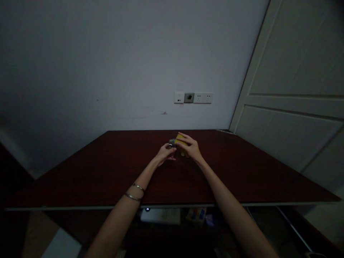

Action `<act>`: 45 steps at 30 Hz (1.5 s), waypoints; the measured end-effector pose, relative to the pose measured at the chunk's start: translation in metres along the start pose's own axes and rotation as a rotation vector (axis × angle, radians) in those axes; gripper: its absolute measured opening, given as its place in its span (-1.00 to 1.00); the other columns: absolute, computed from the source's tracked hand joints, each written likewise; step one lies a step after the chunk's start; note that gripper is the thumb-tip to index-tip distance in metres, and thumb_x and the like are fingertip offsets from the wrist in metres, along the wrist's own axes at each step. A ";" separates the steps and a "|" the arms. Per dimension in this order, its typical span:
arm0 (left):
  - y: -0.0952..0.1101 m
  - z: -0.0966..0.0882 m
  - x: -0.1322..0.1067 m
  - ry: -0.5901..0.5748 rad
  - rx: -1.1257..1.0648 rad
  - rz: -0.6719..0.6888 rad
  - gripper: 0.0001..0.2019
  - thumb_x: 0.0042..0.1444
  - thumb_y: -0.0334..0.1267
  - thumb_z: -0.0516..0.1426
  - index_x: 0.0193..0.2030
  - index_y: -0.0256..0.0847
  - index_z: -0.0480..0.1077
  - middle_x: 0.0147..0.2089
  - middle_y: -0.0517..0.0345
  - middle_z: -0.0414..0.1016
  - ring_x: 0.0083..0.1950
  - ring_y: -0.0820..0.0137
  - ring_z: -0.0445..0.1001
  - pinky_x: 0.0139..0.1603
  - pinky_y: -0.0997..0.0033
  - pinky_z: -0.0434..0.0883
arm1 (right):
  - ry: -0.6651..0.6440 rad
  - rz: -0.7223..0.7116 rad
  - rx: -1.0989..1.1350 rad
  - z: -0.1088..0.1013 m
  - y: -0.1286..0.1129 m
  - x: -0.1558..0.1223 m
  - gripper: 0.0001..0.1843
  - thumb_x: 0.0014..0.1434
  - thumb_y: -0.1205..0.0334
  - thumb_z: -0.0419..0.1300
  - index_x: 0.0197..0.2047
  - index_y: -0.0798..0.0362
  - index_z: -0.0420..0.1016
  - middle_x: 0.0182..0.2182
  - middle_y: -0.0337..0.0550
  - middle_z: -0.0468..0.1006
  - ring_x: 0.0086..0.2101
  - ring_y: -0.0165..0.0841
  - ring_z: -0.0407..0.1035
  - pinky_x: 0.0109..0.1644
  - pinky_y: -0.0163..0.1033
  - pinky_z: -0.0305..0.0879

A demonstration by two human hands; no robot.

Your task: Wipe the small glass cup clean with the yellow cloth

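Over the far middle of the dark red table [120,168], my two hands are close together. My left hand [164,154] is closed around a small, shiny, clear-grey object [172,142], perhaps glass; its lower part is hidden by my fingers. My right hand [192,147] grips a soft-looking yellow piece [179,137], with its fingers over the top and side. More yellow shows below that hand. Whether it is a cloth or a sponge I cannot tell. The yellow piece is right beside the clear-grey object, seemingly touching it.
Behind the table rises a pale wall with a row of sockets [203,98] and switches. A white panelled door [292,118] stands at the right. Under the table's front edge, a shelf holds a white flat box [161,216] and some colourful packets [197,214].
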State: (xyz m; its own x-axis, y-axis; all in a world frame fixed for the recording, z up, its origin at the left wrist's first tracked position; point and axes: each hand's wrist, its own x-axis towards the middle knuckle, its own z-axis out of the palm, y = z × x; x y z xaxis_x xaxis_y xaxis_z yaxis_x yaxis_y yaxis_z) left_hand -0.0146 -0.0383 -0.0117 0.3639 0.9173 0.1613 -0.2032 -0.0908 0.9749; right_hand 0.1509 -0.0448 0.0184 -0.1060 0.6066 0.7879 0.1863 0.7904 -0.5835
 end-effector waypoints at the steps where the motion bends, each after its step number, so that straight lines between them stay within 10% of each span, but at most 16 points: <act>1: -0.001 0.000 0.000 -0.006 -0.002 0.002 -0.47 -0.21 -0.11 0.28 -0.11 -0.23 0.21 -0.39 0.26 0.29 -0.57 0.64 0.29 -0.49 0.34 0.48 | -0.033 -0.001 0.008 0.000 -0.001 0.000 -0.74 -0.05 0.13 0.26 -0.22 -0.10 0.54 0.02 -0.16 0.40 -0.02 -0.27 0.31 0.10 -0.11 0.19; 15: -0.003 0.001 0.000 0.015 0.014 0.002 -0.44 -0.23 -0.11 0.28 -0.11 -0.20 0.16 -0.41 0.30 0.27 -0.58 0.64 0.29 -0.49 0.33 0.48 | -0.123 0.032 0.041 -0.002 -0.005 -0.002 -0.76 -0.06 0.14 0.26 -0.25 -0.10 0.55 0.00 -0.16 0.42 -0.02 -0.26 0.32 0.09 -0.10 0.19; 25: -0.008 -0.001 0.004 -0.012 0.051 0.013 -0.46 -0.21 -0.13 0.27 -0.10 -0.22 0.15 -0.45 0.32 0.25 -0.60 0.62 0.27 -0.54 0.31 0.48 | 0.157 0.217 0.078 -0.001 0.008 0.003 -0.71 -0.07 0.13 0.26 -0.24 0.05 0.55 -0.03 -0.01 0.44 -0.04 -0.21 0.34 0.08 -0.09 0.21; 33: -0.002 -0.001 0.000 0.002 0.011 0.009 -0.42 -0.23 -0.05 0.27 -0.09 -0.22 0.16 -0.43 0.30 0.27 -0.59 0.63 0.28 -0.51 0.34 0.47 | -0.113 0.104 0.100 -0.003 -0.005 0.001 -0.76 -0.10 0.12 0.28 -0.28 -0.06 0.56 -0.01 -0.14 0.43 -0.02 -0.24 0.32 0.09 -0.09 0.19; 45: -0.006 -0.002 0.002 0.015 0.046 0.012 -0.46 -0.21 -0.11 0.27 -0.12 -0.20 0.14 -0.43 0.32 0.25 -0.59 0.64 0.27 -0.51 0.32 0.48 | -0.096 0.101 0.073 -0.002 -0.002 -0.001 -0.75 -0.09 0.12 0.27 -0.27 -0.05 0.56 -0.01 -0.09 0.43 -0.02 -0.24 0.32 0.08 -0.12 0.19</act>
State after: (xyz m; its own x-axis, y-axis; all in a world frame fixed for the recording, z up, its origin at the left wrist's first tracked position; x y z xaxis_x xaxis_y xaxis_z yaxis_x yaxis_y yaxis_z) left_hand -0.0141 -0.0349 -0.0172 0.3476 0.9219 0.1710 -0.1652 -0.1193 0.9790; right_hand 0.1529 -0.0469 0.0192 -0.1835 0.6859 0.7042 0.1296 0.7270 -0.6743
